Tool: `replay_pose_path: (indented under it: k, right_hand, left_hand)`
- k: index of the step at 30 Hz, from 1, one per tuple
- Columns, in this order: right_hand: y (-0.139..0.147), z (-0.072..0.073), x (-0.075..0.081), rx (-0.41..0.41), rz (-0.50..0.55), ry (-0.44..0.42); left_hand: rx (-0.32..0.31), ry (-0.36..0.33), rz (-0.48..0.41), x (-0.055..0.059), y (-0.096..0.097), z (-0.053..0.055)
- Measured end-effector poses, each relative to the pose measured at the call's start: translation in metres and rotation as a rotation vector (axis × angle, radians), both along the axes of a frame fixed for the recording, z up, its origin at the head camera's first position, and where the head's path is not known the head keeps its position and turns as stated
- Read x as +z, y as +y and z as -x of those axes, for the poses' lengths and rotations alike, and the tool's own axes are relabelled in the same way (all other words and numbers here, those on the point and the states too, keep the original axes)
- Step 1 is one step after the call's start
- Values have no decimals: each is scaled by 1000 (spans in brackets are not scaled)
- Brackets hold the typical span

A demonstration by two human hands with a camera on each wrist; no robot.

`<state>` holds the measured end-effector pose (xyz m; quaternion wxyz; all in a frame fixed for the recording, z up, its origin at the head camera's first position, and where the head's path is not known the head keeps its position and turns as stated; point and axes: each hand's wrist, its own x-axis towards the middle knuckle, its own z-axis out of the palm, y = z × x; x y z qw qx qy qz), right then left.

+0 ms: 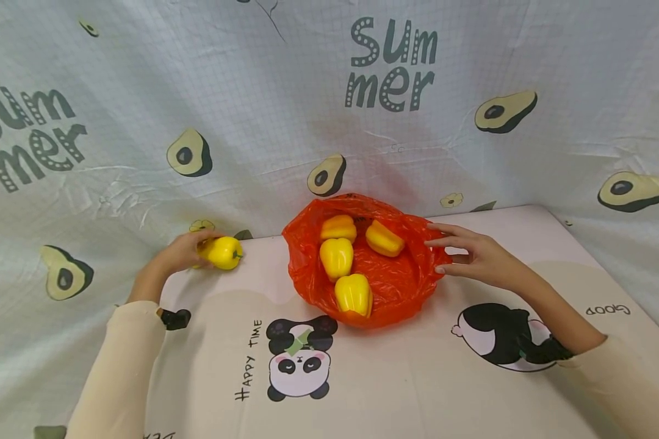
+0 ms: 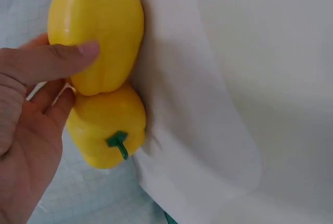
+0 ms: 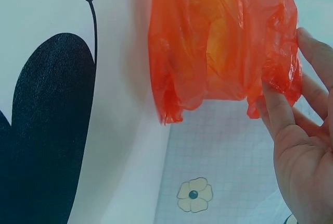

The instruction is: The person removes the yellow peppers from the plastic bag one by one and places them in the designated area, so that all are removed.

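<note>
My left hand (image 1: 187,250) grips a yellow bell pepper (image 2: 112,15) at the far left of the table, its thumb laid across the pepper's side. Right against it, in the left wrist view, is a second yellow bell pepper (image 2: 93,140) with a green stem. A red plastic bag (image 1: 395,283) stands wide open at the table's middle, with several yellow bell peppers (image 1: 337,259) inside. At the bag's right rim, my right hand (image 1: 483,259) has its fingers spread and loosely bent, with fingertips touching the plastic.
The table (image 1: 417,378) bears a pale cover with panda prints. Behind it hangs a white cloth (image 1: 263,110) with avocado and lettering prints, close to both peppers at the left. A dark wrist device (image 1: 176,319) sits on the left forearm.
</note>
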<state>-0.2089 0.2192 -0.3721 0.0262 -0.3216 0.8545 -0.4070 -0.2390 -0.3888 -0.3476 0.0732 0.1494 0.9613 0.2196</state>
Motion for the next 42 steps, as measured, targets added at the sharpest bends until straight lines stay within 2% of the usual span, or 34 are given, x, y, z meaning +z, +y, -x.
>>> replay_pose_path:
  k: [6,8,11,16,23,33,42]
  right_hand:
    - [1,-1,1,-9,-7,-11]
    - [1,-1,2,-7,-7,-11]
    - [2,-1,2,-3,-3,0]
    - [3,-1,2,-6,0,36]
    - [1,1,5,-7,-6,59]
    - [2,0,5,-5,-11,47]
    - [2,-1,7,-1,-9,59]
  left_hand:
    - [30,-32,19,8,11,0]
    - [24,-11,4,11,16,-2]
    - [-3,26,-34,18,28,-7]
    - [-53,69,-110,28,57,-22]
    - [-112,182,-186,34,98,-38]
    - [-216,194,-293,50,136,-54]
    - [-338,202,-324,58,158,-56]
